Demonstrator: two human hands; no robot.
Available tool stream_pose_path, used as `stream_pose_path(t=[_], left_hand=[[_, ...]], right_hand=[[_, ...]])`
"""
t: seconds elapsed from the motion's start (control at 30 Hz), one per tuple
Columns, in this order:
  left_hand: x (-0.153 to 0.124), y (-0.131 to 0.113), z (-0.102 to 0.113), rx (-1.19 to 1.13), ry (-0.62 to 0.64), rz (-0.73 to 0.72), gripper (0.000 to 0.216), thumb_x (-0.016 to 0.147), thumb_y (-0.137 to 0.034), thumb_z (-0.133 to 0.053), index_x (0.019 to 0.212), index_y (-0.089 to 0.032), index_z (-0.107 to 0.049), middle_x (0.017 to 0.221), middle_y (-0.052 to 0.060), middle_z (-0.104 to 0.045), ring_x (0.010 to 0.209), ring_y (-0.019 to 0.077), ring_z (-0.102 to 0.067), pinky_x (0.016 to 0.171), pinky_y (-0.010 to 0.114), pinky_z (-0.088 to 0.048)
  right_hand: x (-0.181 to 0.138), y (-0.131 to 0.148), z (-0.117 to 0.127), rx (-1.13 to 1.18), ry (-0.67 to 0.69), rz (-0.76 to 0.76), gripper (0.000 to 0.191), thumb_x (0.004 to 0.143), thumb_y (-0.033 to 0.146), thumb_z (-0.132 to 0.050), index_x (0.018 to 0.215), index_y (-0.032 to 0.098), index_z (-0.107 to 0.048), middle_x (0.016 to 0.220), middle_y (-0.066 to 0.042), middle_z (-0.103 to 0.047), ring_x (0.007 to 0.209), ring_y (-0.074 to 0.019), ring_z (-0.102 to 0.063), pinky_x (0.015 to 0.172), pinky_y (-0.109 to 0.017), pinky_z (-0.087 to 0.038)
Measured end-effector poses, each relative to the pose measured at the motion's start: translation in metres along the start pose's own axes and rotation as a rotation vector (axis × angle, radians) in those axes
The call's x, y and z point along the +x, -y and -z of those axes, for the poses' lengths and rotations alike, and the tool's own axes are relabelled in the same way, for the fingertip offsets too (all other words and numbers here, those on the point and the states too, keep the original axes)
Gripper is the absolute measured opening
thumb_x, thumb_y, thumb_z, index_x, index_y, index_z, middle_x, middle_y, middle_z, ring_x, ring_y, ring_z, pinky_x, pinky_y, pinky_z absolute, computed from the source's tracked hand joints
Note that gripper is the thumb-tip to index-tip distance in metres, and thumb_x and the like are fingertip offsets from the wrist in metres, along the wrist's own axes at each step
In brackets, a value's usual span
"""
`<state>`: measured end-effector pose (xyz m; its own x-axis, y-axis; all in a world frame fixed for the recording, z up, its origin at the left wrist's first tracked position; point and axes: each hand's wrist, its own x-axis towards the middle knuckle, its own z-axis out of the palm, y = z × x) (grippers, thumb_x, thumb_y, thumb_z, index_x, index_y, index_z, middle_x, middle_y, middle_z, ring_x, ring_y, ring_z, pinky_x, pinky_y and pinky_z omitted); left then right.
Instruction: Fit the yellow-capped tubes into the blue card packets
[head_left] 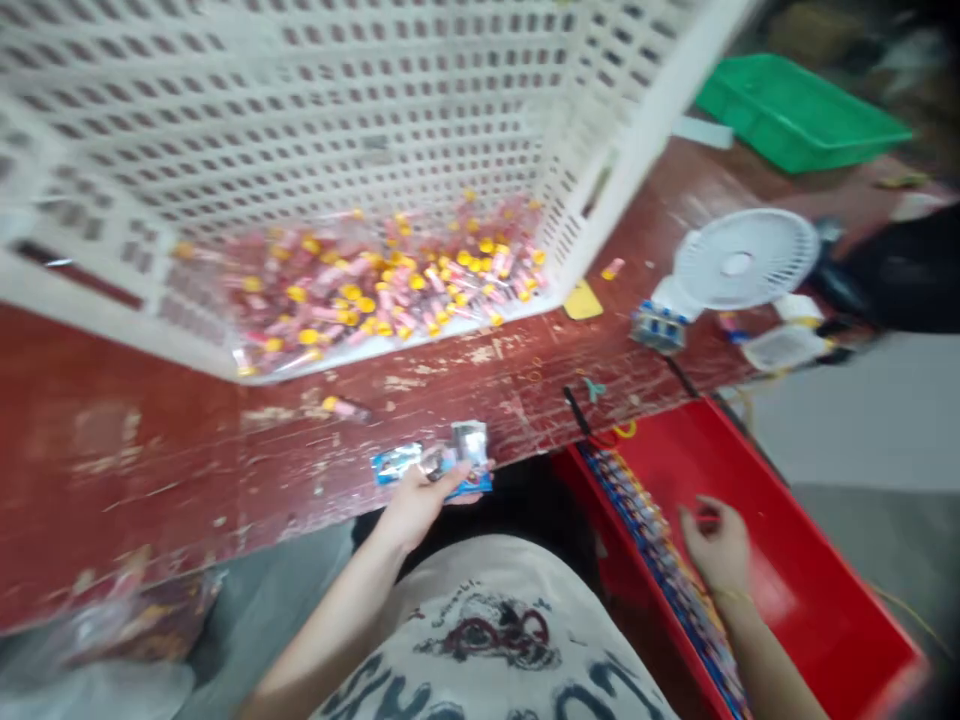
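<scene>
My left hand [417, 503] is closed around several small blue and silver foil packets [469, 446] at the front edge of the red table. The packets fan out to both sides of its thumb. Over a red bin [817, 570] on the right is my right hand [720, 550], fingers curled together; whether anything small is in them I cannot make out. Just left of that hand, a long row of tightly stacked blue, silver and orange packets [660, 545] lies along the bin's near side.
A large white slotted crate [420, 345] on the red table [187, 440] holds many small pink tubes with yellow caps [390, 280]. One loose tube [346, 408] lies before it. To the right are a white fan [742, 258], a yellow card [582, 300] and a green tray [802, 120].
</scene>
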<state>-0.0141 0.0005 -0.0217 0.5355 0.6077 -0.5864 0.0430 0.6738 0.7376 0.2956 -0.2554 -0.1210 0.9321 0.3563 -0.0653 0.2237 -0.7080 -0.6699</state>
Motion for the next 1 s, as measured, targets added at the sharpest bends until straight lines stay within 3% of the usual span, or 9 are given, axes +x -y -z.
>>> stream_pose_path(t=[0.1,0.2,0.27,0.37,0.47,0.6,0.7,0.8,1.0], left_hand=[[-0.010,-0.003,0.027,-0.048,-0.125,-0.028,0.043,0.065,-0.038,-0.079,0.096,-0.011,-0.069,0.090,0.012,-0.074,0.085,0.0261,-0.070,0.069,0.035,-0.058],[-0.027,-0.007,0.059,-0.100,-0.267,-0.069,0.043,0.066,-0.038,-0.078,0.098,-0.012,-0.069,0.088,0.011,-0.074,0.083,0.0230,-0.070,0.066,0.031,-0.058],[-0.041,-0.008,0.079,-0.131,-0.368,-0.093,0.042,0.065,-0.038,-0.079,0.097,-0.013,-0.069,0.087,0.009,-0.074,0.082,0.0217,-0.070,0.066,0.029,-0.058],[-0.060,-0.005,0.099,-0.166,-0.482,-0.098,0.041,0.064,-0.039,-0.079,0.095,-0.014,-0.070,0.086,0.009,-0.074,0.083,0.0212,-0.070,0.068,0.028,-0.057],[-0.067,-0.006,0.105,-0.147,-0.481,-0.098,0.039,0.064,-0.042,-0.079,0.088,-0.012,-0.071,0.084,0.010,-0.074,0.081,0.0210,-0.070,0.067,0.027,-0.056],[-0.055,-0.016,0.096,-0.076,-0.337,-0.121,0.037,0.067,-0.044,-0.076,0.084,-0.011,-0.072,0.081,0.011,-0.074,0.076,0.0191,-0.069,0.068,0.026,-0.054],[-0.035,-0.025,0.079,-0.022,-0.239,-0.113,0.038,0.066,-0.046,-0.076,0.082,-0.011,-0.072,0.079,0.010,-0.074,0.073,0.0199,-0.068,0.068,0.029,-0.055],[-0.014,-0.032,0.054,0.018,-0.148,-0.084,0.039,0.063,-0.046,-0.077,0.082,-0.011,-0.072,0.077,0.010,-0.074,0.070,0.0206,-0.068,0.065,0.030,-0.055],[0.008,-0.037,0.011,0.033,-0.054,-0.209,0.029,0.057,-0.037,-0.083,0.068,-0.013,-0.068,0.062,0.004,-0.070,0.057,0.0151,-0.062,0.054,0.023,-0.048]], right_hand=[[-0.005,0.086,-0.044,0.053,0.064,0.502,0.024,0.076,0.034,-0.061,0.093,0.017,-0.060,0.080,-0.006,-0.060,0.064,-0.0187,-0.055,0.064,-0.035,-0.048],[-0.046,0.208,-0.118,0.291,0.419,0.901,0.010,0.085,0.024,-0.054,0.093,0.021,-0.059,0.095,-0.007,-0.063,0.088,-0.0201,-0.060,0.080,-0.034,-0.050],[-0.084,0.286,-0.170,0.281,0.654,1.092,0.010,0.086,0.021,-0.051,0.094,0.022,-0.058,0.098,-0.006,-0.064,0.097,-0.0195,-0.058,0.090,-0.034,-0.047],[-0.131,0.364,-0.234,0.050,0.874,1.208,0.017,0.082,0.017,-0.056,0.099,0.018,-0.057,0.108,-0.010,-0.062,0.107,-0.0235,-0.053,0.096,-0.039,-0.043],[-0.151,0.394,-0.263,-0.009,0.907,1.178,0.026,0.076,0.008,-0.058,0.102,0.014,-0.055,0.108,-0.017,-0.061,0.105,-0.0283,-0.054,0.092,-0.046,-0.044],[-0.126,0.383,-0.246,0.077,0.914,1.100,0.027,0.084,0.015,-0.054,0.110,0.016,-0.048,0.100,-0.011,-0.063,0.093,-0.0224,-0.060,0.084,-0.040,-0.049],[-0.089,0.359,-0.203,0.446,0.972,0.841,0.022,0.087,0.031,-0.055,0.105,0.021,-0.045,0.090,-0.004,-0.061,0.077,-0.0154,-0.062,0.072,-0.031,-0.054],[-0.060,0.340,-0.150,0.757,0.934,0.628,0.023,0.082,0.035,-0.064,0.095,0.023,-0.048,0.088,-0.001,-0.060,0.078,-0.0133,-0.063,0.074,-0.029,-0.054],[-0.043,0.328,-0.082,0.791,0.787,0.694,0.018,0.082,0.027,-0.066,0.090,0.022,-0.051,0.097,-0.003,-0.057,0.085,-0.0143,-0.062,0.078,-0.032,-0.054]])
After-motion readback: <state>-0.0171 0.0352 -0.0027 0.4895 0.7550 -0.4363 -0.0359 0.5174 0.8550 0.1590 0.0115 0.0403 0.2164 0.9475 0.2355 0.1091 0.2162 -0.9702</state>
